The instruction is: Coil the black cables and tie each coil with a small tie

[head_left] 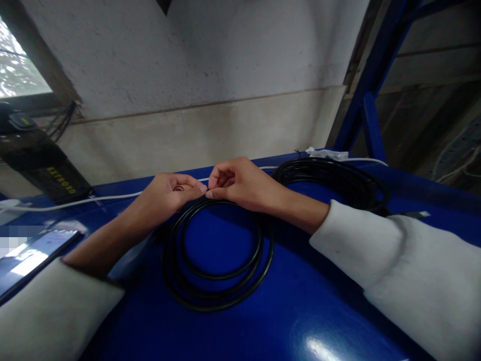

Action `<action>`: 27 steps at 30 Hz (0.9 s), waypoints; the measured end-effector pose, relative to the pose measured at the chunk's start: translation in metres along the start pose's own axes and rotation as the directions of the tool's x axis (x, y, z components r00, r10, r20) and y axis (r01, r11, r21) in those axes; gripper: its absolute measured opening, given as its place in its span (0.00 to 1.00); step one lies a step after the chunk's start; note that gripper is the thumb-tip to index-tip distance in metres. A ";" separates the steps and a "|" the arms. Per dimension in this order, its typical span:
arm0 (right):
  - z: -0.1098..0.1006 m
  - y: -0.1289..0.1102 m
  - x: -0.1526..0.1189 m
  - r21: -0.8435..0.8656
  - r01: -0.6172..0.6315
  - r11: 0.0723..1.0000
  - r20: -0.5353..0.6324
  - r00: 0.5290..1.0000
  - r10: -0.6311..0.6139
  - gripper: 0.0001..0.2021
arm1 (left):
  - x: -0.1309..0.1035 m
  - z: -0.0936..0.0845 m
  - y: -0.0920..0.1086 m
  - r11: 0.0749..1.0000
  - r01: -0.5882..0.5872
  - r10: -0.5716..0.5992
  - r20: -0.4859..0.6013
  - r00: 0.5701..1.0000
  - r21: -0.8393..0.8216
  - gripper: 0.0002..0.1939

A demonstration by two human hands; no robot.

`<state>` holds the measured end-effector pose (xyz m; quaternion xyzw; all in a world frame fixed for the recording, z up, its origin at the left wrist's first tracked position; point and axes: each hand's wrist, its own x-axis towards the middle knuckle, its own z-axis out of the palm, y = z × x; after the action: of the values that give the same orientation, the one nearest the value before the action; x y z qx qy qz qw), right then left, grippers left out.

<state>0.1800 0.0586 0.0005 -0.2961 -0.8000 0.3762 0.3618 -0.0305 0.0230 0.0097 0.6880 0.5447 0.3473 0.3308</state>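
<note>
Left grip (pixel 171 194) pinched together, right grip (pixel 242 185) curled just beside it, cannot tell if clamped on anything, black cable coil (pixel 218 277) below both, on blue table (pixel 233 336).

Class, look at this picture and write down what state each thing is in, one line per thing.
Left hand: fingers curled, grip unclear
Right hand: fingers curled, fingertips close to the other hand's
Near black cable: coiled in loose loops, lying on the table
Far black cable: coiled in a thicker bundle
White cord: uncoiled, running along the table's back
Phone: lying flat, bright; lit or glare unclear
Table: shiny
</note>
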 end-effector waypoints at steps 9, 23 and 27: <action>-0.001 -0.003 -0.002 0.017 -0.011 1.000 0.026 1.000 0.010 0.04 | 0.000 0.002 0.001 1.000 -0.006 0.006 0.014 1.000 0.009 0.10; 0.000 0.000 0.000 0.007 -0.014 1.000 0.035 0.999 0.013 0.04 | -0.001 0.005 0.004 1.000 -0.010 0.010 0.017 1.000 0.008 0.11; 0.000 0.000 -0.001 0.020 -0.022 1.000 0.031 0.999 0.022 0.04 | -0.002 0.006 0.006 1.000 -0.026 0.026 0.018 1.000 0.010 0.13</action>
<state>0.1807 0.0576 0.0005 -0.2953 -0.7982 0.3929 0.3483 -0.0228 0.0191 0.0115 0.6996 0.5345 0.3427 0.3277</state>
